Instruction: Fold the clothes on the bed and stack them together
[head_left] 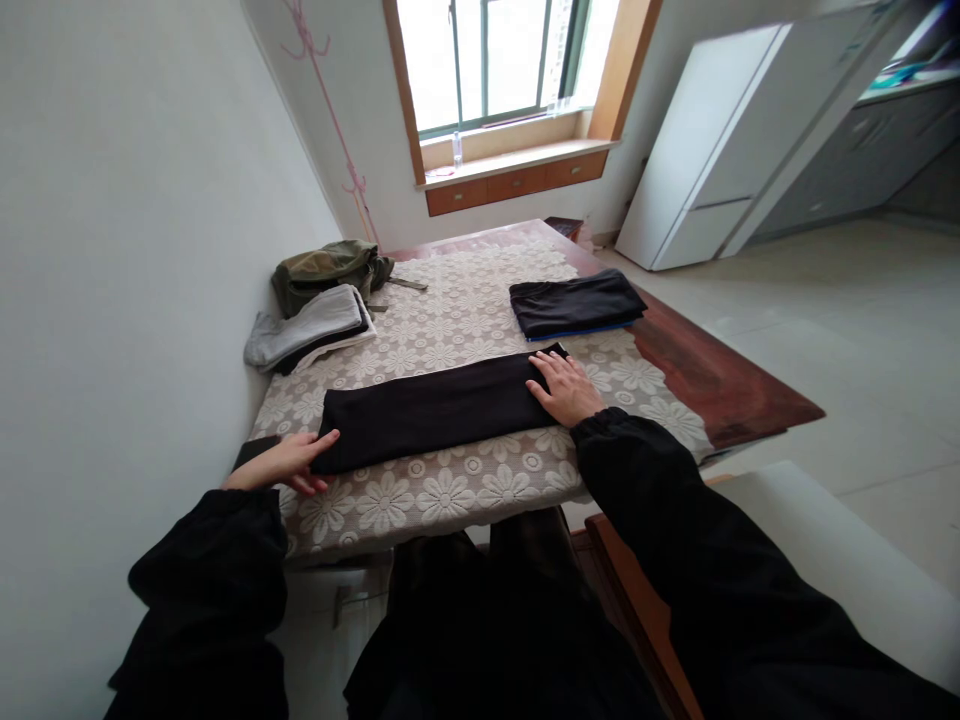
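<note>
A long black garment [435,410], folded into a narrow strip, lies across the near part of the table on a lace floral tablecloth [465,300]. My right hand [564,388] lies flat on its right end with fingers spread. My left hand [289,463] is at its left end, fingers stretched out and touching the edge of the cloth. Both arms wear black sleeves.
A folded black garment with a blue edge [576,303] lies at the far right of the cloth. A grey and white pile [311,328] and an olive garment [326,268] sit at the far left by the wall. Bare wooden table edge [720,380] shows on the right. A white cabinet [720,150] stands beyond.
</note>
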